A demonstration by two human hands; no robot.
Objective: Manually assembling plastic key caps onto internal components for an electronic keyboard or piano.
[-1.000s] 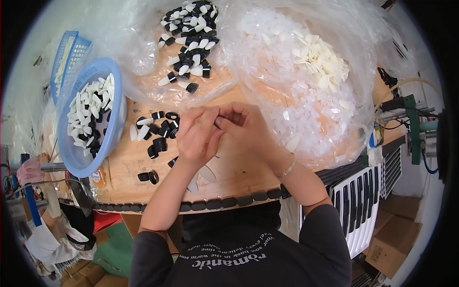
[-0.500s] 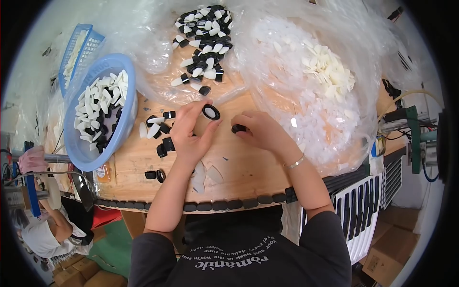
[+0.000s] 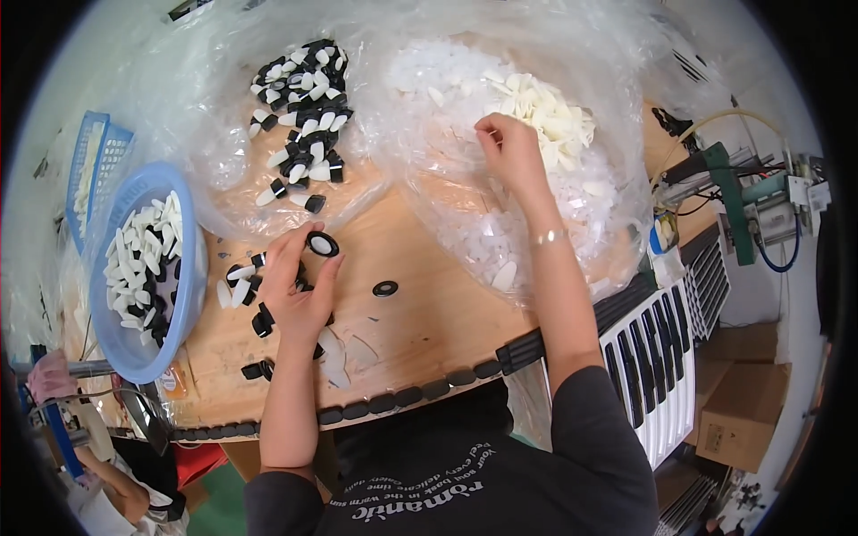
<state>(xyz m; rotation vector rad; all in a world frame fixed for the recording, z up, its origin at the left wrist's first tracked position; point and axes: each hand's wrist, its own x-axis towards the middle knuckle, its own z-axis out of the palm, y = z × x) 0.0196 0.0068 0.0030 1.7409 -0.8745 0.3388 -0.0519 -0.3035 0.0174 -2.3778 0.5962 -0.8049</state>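
My left hand (image 3: 299, 284) is over the left part of the wooden table (image 3: 447, 335), pinching a black oval ring piece (image 3: 323, 244) with a white centre between thumb and fingers. Another black ring (image 3: 385, 288) lies flat on the wood to its right. My right hand (image 3: 517, 159) is raised over the clear plastic bag, beside a heap of cream-coloured thin pieces (image 3: 559, 125). Its fingers are curled together; what they hold, if anything, is too small to make out. Beside my left hand lie loose black and white pieces (image 3: 239, 284), partly hidden by it.
A blue basin (image 3: 192, 268) of white and black pieces stands at the left, a blue basket (image 3: 112, 147) behind it. Black-and-white pieces (image 3: 308, 116) are heaped on plastic film at the back. Translucent flakes (image 3: 483, 241) fill the bag. Black-and-white slatted panels (image 3: 648, 375) stand at the right.
My right hand has left the tabletop and moved up and right over the bag. A black ring now lies on the wood. My left hand still grips its piece; the view has shifted.
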